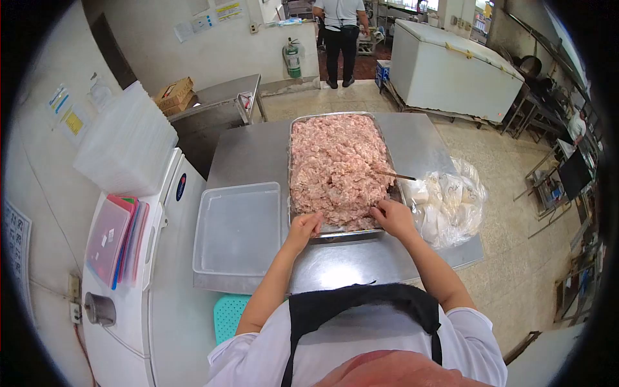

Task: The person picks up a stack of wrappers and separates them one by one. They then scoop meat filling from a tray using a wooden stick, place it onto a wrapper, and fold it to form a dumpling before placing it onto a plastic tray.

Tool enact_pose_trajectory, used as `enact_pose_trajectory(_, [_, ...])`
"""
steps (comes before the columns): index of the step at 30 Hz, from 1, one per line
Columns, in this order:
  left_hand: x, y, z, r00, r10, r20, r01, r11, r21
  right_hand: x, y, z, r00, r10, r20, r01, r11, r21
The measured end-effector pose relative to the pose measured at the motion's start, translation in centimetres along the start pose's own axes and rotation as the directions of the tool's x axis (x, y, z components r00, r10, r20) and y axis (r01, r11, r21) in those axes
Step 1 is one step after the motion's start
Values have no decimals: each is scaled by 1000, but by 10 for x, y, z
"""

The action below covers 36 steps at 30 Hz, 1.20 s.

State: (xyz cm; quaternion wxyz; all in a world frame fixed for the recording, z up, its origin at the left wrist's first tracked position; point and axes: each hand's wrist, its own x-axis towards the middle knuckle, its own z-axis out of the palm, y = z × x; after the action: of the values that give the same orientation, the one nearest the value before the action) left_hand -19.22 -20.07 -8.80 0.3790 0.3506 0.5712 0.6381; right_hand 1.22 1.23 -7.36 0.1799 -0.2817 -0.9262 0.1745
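Note:
A metal tray (291,216) heaped with raw ground meat (338,164) sits on the steel table. My left hand (305,229) is closed at the tray's near left corner, beside the meat; what its fingers hold, if anything, is too small to tell. At the near right side, my right hand (393,217) has its fingers bent together at the edge of the meat, and their contents cannot be made out. The handle of a utensil (403,176) sticks out of the meat over the right rim. Left of the tray lies a translucent plastic container (237,229).
Plastic bags with pale contents (448,205) lie on the table's right side. A white appliance (177,258) at left bears stacked white trays (126,145), coloured boards (116,238) and a metal cup (100,309). A person (340,32) stands beyond, near a chest freezer (451,71).

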Motion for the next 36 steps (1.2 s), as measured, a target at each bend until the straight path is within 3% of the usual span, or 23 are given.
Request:
enact_pose_trajectory(2, [1, 0, 2, 999, -33, -27, 31, 995, -95, -1, 1, 1, 998, -39, -58, 40, 999, 17])
enact_pose_trajectory(5, [1, -6, 7, 993, 19, -116, -22, 999, -26, 0, -2, -2, 1000, -12, -17, 12, 1000, 22])
enact_pose_trajectory(7, [5, -14, 9, 982, 160, -98, -136, 967, 215, 0, -6, -7, 1000, -15, 21, 15, 1000, 4])
enact_pose_trajectory(11, [-1, -11, 14, 970, 162, -180, -123, 970, 210, -1, -6, -9, 999, -8, 48, 8, 1000, 7])
enact_pose_trajectory(15, [-3, -12, 11, 955, 111, -276, -94, 993, 74, -2, 2, -5, 995, -93, 32, 93, 995, 27])
enact_pose_trajectory(17, [-2, -17, 9, 938, 95, -334, -101, 995, 2, 1, 3, -7, 993, -65, 95, 65, 998, -3])
enact_pose_trajectory(23, [4, -16, 14, 884, 141, -446, -142, 989, 31, 2, 7, -9, 972, -147, 181, 147, 989, 12])
enact_pose_trajectory(36, [9, -1, 28, 880, 74, -469, 110, 929, 354, 5, 10, -9, 925, -199, 324, 201, 979, 27])
